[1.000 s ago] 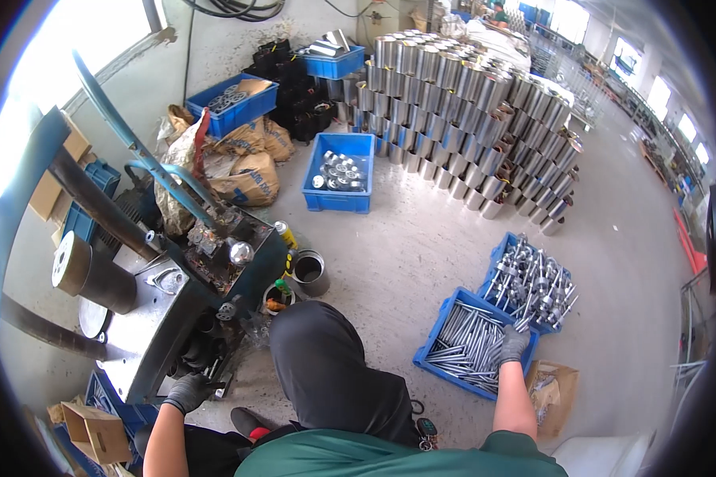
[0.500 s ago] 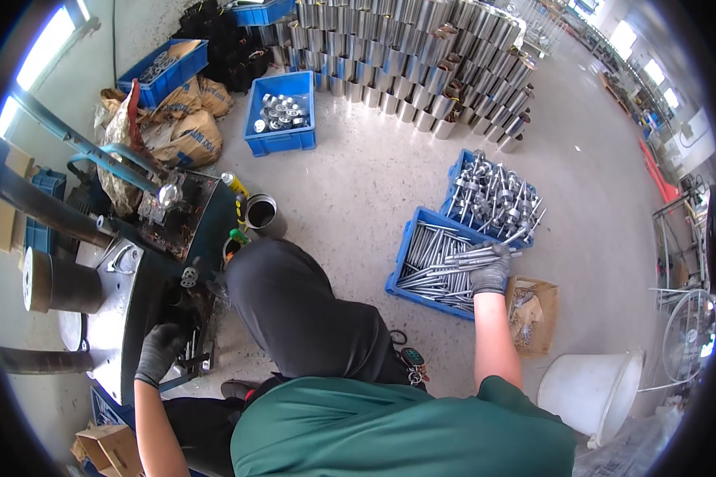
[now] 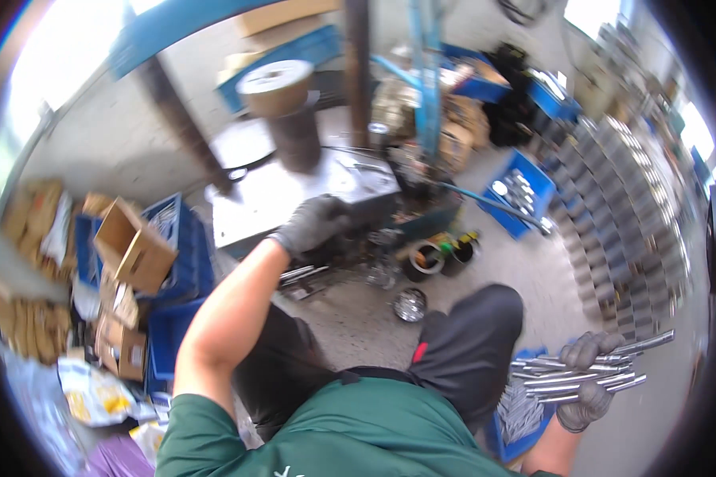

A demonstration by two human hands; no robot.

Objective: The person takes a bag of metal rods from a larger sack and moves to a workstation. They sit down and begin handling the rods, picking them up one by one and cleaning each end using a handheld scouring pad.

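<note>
My right hand, in a grey glove, is closed around a bundle of shiny metal rods. Its thumb and fingers wrap the bundle from both sides, and the rods stick out unevenly at either end. Beneath them is a blue crate with more metal rods in it. My gloved left hand is at the front edge of the machine's pale metal table; blur hides how its fingers are set. Several thin rods lie just below that edge.
A thick round column rises from the machine table between dark posts. Cardboard boxes and blue crates stand at left. Stacked metal cylinders fill the right; a blue crate of metal parts stands near them.
The view has swung left toward the machine. My right hand has lifted the bundle of rods above the crate. My left hand has moved from beside the machine to its table's front edge.
</note>
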